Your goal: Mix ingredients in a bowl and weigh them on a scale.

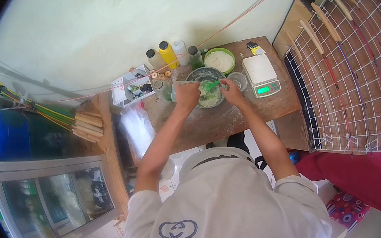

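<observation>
A round metal-looking bowl (pixel 203 73) stands on the wooden table, with a lumpy pale-green mixture (pixel 209 98) inside. My left hand (pixel 188 95) grips a translucent plastic container (pixel 174 91) at the bowl's left side; the container's inside is mostly hidden by the hand. At the bowl's right rim, my right hand (pixel 231 90) holds a green spatula or spoon (pixel 213 85), whose end lies in the mixture. Behind the bowl is a green bowl (pixel 234 64) of white powder (pixel 219 60). A small clear bowl (pixel 242 79) sits just right of my right hand.
A kitchen scale (pixel 259 69) with a lit display stands right on the table (pixel 281 104). Several bottles, one yellow (pixel 169 55), line the back. A glass jar (pixel 162 88) and a white divided box (pixel 121 91) are left. A white wire grid (pixel 325 116) rises at the right.
</observation>
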A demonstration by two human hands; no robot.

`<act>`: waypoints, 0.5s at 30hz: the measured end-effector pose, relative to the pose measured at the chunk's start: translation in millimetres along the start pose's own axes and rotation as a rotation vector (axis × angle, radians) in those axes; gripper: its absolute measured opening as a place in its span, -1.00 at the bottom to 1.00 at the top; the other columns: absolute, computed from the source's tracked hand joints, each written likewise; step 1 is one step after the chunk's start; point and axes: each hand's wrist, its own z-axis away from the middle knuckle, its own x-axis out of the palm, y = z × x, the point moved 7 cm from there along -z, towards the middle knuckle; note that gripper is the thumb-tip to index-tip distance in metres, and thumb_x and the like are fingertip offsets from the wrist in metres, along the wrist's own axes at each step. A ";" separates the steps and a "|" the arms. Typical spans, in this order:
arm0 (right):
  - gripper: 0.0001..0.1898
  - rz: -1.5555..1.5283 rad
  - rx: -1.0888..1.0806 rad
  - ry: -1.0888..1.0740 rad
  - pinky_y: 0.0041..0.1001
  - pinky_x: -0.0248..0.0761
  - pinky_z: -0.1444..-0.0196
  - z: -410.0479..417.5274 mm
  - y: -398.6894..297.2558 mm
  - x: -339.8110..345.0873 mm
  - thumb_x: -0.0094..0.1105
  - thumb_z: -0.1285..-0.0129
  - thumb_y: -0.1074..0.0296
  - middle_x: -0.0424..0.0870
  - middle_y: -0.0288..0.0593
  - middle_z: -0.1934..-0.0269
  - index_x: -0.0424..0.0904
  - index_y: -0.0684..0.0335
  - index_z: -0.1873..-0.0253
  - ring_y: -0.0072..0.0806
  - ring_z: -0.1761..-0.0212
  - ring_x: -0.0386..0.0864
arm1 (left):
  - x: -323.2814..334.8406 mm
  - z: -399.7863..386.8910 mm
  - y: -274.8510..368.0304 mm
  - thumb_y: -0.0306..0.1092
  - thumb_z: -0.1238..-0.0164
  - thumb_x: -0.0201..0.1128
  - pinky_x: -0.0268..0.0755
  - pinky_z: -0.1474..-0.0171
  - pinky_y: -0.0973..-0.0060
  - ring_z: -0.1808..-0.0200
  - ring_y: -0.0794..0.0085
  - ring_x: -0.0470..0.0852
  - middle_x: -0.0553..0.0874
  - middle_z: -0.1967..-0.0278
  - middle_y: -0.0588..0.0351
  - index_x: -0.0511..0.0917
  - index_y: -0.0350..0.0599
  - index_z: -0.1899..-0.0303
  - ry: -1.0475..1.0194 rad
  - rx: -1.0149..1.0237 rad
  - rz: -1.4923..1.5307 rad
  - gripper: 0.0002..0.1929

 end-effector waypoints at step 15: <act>-0.69 -0.153 0.072 -0.034 -0.46 0.28 0.03 -12.5 -11.6 15.1 0.09 -0.07 0.42 0.52 -0.12 0.12 0.41 0.32 0.04 -0.42 0.03 0.43 | -32.7 46.4 -43.1 -0.35 -0.08 0.14 0.27 0.41 0.37 0.52 0.20 0.52 0.55 0.57 -0.03 0.47 -0.16 0.44 0.269 -0.304 0.317 -0.89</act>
